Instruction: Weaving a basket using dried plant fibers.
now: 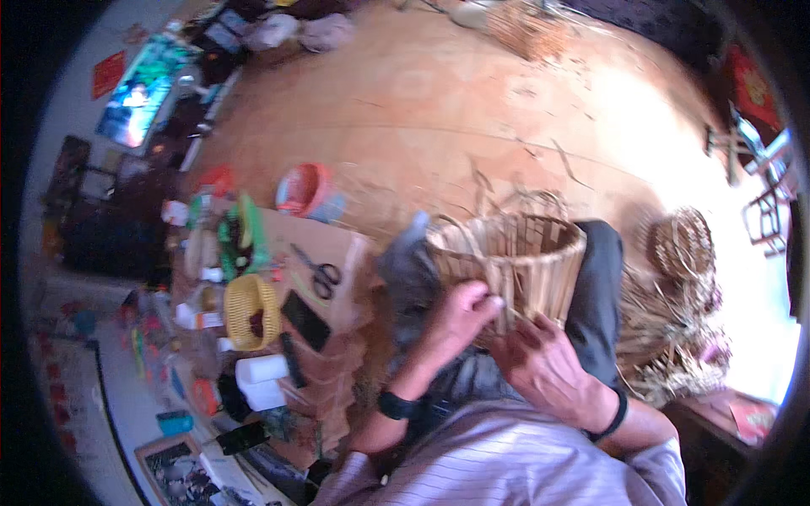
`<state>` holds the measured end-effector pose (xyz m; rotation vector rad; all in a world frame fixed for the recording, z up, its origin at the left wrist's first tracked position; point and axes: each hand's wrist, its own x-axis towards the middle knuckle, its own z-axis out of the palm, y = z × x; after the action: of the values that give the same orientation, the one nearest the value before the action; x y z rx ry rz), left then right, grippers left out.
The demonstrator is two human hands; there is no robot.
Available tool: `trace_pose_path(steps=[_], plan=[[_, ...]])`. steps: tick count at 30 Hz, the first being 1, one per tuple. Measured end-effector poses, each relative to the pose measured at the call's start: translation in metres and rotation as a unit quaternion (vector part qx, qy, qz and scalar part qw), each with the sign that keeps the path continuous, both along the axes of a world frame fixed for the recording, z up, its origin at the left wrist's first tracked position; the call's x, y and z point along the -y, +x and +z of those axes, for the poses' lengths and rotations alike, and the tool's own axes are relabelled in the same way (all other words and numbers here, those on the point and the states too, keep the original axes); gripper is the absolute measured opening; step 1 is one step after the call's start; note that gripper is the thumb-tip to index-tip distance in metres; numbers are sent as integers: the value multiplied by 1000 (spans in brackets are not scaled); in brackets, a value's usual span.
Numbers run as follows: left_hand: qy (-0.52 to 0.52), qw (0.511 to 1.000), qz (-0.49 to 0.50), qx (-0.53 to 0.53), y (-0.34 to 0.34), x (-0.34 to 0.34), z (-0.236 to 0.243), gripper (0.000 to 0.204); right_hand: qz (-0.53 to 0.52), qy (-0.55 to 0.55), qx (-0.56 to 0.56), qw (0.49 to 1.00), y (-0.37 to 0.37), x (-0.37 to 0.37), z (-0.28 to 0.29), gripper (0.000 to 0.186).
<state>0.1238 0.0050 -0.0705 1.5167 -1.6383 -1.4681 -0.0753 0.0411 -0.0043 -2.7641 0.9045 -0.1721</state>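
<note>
Slatted basket (553,274) sits in your lap between your dark-trousered legs (601,282), open mouth up, near wall facing you. Your left hand (460,322) is at its near wall, left of centre, thumb and fingers (483,297) bent in against the slats. Your right hand (544,364) is just beside it, lower on the near wall, fingers (529,331) curled at the slats. Can't tell whether either set of fingers is clenched on a slat or only resting there; blurred.

Right of the slatted basket: loose pile of strips (666,337), with a second wicker basket (682,244) by it. Left of it: brown tabletop (346,244) with black-handled scissors (321,274), flat dark slab (305,320), yellow basket (270,308), white roll (261,384). Red tub (321,190) is left of it and slightly beyond.

Markings: red sheet (108,74) far left of the slatted basket, red panel with gold pattern (753,84) far right. Both too blurred to read, same for the lit screen (148,93) far left.
</note>
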Motion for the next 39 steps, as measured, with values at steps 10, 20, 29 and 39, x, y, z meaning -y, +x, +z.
trace_pose_path(steps=[10,20,29,39], plan=[[2,997,25,-73,-5,-4,-13,27,93,23,33,995,-3,-20,38,11],[54,997,18,-57,-5,-5,-7,24,-8,202,73,977,-62,-51,49,9],[12,982,100,-163,-29,-8,-5,23,-224,82,215,947,-33,-11,-7,21],[-25,988,76,-133,-21,-5,-3,19,-254,27,247,935,-2,8,-27,29]])
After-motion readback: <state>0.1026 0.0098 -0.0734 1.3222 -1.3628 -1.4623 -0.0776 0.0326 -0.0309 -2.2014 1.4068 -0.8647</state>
